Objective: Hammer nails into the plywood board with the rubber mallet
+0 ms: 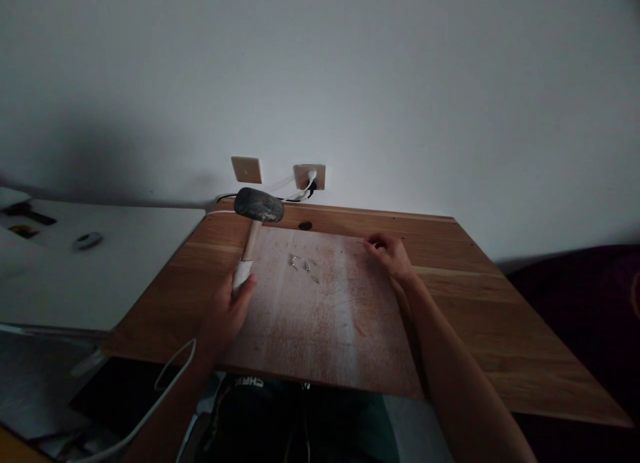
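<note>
Left hand gripping rubber mallet left of frame centre, right hand at board's top edge right of centre, can't tell if holding anything; likely positioning, next calls for steady aim.

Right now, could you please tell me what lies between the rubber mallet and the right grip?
In the head view, several small metal fasteners lie on the scuffed board between the rubber mallet and the right grip.
</note>
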{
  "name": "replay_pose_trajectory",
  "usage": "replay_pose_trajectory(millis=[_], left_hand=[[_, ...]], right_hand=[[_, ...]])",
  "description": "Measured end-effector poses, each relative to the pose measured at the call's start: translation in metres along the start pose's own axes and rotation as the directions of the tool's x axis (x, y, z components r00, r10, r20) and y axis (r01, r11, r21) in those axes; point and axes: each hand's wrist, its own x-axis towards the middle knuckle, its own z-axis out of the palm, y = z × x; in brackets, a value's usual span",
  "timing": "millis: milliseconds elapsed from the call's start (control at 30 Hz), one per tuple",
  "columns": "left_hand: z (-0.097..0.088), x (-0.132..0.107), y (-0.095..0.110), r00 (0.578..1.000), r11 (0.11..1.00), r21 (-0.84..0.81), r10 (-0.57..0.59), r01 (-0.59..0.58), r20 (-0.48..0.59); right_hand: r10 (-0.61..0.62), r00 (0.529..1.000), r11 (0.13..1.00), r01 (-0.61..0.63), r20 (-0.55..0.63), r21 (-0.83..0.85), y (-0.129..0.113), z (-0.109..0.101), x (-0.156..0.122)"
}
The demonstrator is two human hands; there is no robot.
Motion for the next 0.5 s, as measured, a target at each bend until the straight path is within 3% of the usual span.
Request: replay_pose_trajectory(millis=[500], left_hand=[[0.0022,0.0011,-0.0034,0.999,0.999,0.032,0.038,-0.037,-0.01]], right_hand=[[0.009,1.0,0.998,-0.01,-0.019,-0.061,0.0081,0.0103,-0.0021]])
